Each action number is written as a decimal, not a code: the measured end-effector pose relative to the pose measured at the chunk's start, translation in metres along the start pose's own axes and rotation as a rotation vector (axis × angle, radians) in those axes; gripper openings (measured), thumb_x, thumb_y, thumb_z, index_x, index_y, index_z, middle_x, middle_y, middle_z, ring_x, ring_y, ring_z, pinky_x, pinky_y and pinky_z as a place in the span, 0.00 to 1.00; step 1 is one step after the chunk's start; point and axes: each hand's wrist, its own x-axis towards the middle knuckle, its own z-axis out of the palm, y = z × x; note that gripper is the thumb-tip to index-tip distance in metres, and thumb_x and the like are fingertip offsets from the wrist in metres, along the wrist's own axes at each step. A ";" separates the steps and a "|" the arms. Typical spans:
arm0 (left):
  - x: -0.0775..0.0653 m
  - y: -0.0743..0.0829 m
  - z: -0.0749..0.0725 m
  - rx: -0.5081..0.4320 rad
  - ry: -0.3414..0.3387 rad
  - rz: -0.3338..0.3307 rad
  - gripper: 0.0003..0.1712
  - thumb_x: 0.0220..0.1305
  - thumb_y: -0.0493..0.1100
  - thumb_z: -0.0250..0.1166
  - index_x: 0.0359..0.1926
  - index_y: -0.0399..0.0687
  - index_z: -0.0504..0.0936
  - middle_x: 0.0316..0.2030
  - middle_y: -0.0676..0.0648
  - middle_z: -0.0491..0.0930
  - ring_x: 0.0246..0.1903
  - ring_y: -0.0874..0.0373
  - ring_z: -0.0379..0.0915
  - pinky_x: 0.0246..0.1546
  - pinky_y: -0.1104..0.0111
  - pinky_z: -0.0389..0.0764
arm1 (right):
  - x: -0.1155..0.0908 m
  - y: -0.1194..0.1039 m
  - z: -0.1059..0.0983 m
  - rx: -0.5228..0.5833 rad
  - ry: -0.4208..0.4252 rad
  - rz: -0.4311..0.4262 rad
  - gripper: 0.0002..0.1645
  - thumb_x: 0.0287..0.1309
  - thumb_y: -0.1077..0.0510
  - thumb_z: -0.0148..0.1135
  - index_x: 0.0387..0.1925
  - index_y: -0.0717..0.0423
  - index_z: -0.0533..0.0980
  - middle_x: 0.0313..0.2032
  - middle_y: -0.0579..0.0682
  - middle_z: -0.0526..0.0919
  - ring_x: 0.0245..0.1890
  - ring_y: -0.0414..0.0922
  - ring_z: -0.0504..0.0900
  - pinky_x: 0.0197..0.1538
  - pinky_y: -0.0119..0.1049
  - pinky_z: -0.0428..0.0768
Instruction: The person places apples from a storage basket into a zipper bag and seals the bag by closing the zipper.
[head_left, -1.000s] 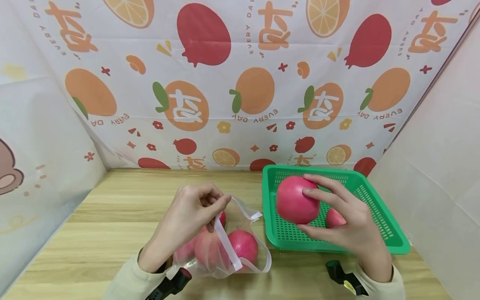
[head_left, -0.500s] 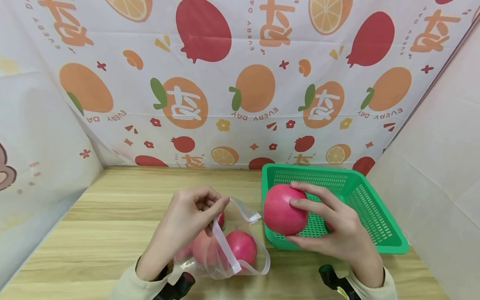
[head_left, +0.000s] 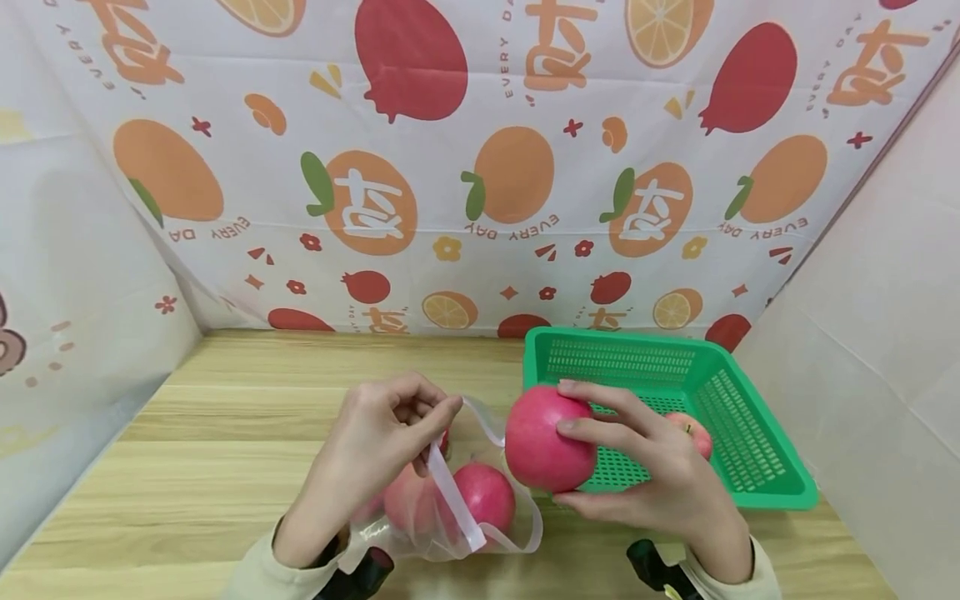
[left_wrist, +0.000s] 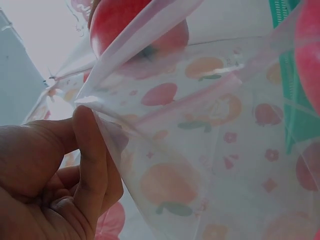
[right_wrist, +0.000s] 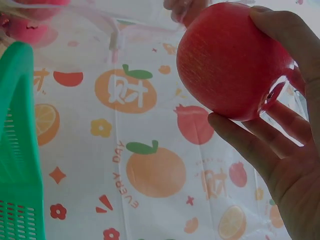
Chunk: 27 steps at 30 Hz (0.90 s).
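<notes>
In the head view, my left hand [head_left: 386,437] pinches the white-edged rim of a clear mesh bag [head_left: 459,507], holding its mouth up. Inside the bag lie several apples, among them a pinkish-red apple [head_left: 487,497] near the opening. My right hand [head_left: 656,471] grips a large red apple [head_left: 550,439], thumb below and fingers over the top, just right of the bag's mouth and overlapping its edge in this view. The right wrist view shows that held apple [right_wrist: 230,60] from another side. In the left wrist view, thumb and finger pinch the sheer bag [left_wrist: 165,150].
A green plastic basket [head_left: 757,433] stands on the right of the wooden table [head_left: 247,417]. One smaller apple [head_left: 693,433] lies in it, partly behind my right hand. Fruit-printed cloth [head_left: 442,183] hangs along the back, with pale sheets at both sides.
My right hand has carried the apple left and down from over the basket to the bag's mouth. More of the apple in the basket now shows. The left hand keeps its hold.
</notes>
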 end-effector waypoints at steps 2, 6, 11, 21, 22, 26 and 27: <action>-0.001 0.000 0.000 -0.010 -0.004 0.008 0.05 0.63 0.34 0.71 0.30 0.41 0.84 0.17 0.52 0.80 0.11 0.63 0.74 0.15 0.66 0.81 | 0.000 -0.001 0.003 0.019 -0.022 0.008 0.32 0.52 0.50 0.80 0.54 0.61 0.79 0.61 0.64 0.77 0.59 0.52 0.80 0.51 0.32 0.85; -0.001 -0.001 0.000 -0.008 0.000 0.023 0.04 0.63 0.35 0.71 0.31 0.42 0.85 0.18 0.51 0.80 0.11 0.64 0.74 0.15 0.67 0.81 | 0.002 -0.001 0.011 0.044 -0.056 -0.007 0.32 0.52 0.51 0.80 0.55 0.60 0.79 0.61 0.65 0.76 0.60 0.53 0.79 0.52 0.36 0.86; -0.001 -0.001 -0.001 -0.002 0.002 0.021 0.04 0.64 0.35 0.71 0.32 0.42 0.85 0.18 0.50 0.80 0.11 0.64 0.73 0.15 0.66 0.81 | 0.007 0.001 0.020 0.074 -0.067 -0.072 0.32 0.50 0.54 0.80 0.53 0.63 0.78 0.59 0.66 0.76 0.60 0.55 0.79 0.52 0.38 0.86; -0.003 0.001 -0.003 0.002 0.005 0.030 0.03 0.64 0.36 0.71 0.32 0.43 0.86 0.18 0.51 0.79 0.10 0.65 0.72 0.13 0.65 0.80 | 0.011 -0.001 0.035 0.086 -0.086 -0.103 0.32 0.50 0.52 0.81 0.52 0.64 0.78 0.56 0.66 0.76 0.57 0.56 0.79 0.51 0.37 0.86; -0.003 0.001 -0.003 0.001 0.007 0.035 0.03 0.64 0.36 0.71 0.32 0.42 0.86 0.18 0.51 0.79 0.10 0.65 0.71 0.13 0.65 0.80 | 0.011 -0.002 0.036 0.083 -0.086 -0.098 0.32 0.50 0.52 0.81 0.52 0.63 0.79 0.56 0.66 0.77 0.57 0.56 0.79 0.51 0.37 0.86; -0.004 0.002 -0.004 -0.006 0.015 0.053 0.05 0.65 0.38 0.71 0.33 0.42 0.86 0.19 0.53 0.79 0.11 0.66 0.71 0.13 0.68 0.79 | 0.012 -0.004 0.040 0.079 -0.086 -0.087 0.33 0.49 0.51 0.82 0.53 0.62 0.79 0.56 0.66 0.77 0.56 0.55 0.80 0.51 0.37 0.87; -0.005 0.003 -0.004 -0.007 0.017 0.054 0.05 0.65 0.38 0.71 0.33 0.42 0.86 0.19 0.53 0.80 0.11 0.66 0.71 0.13 0.68 0.78 | 0.012 -0.004 0.041 0.075 -0.087 -0.086 0.33 0.49 0.51 0.82 0.53 0.62 0.79 0.57 0.65 0.77 0.56 0.55 0.80 0.51 0.36 0.87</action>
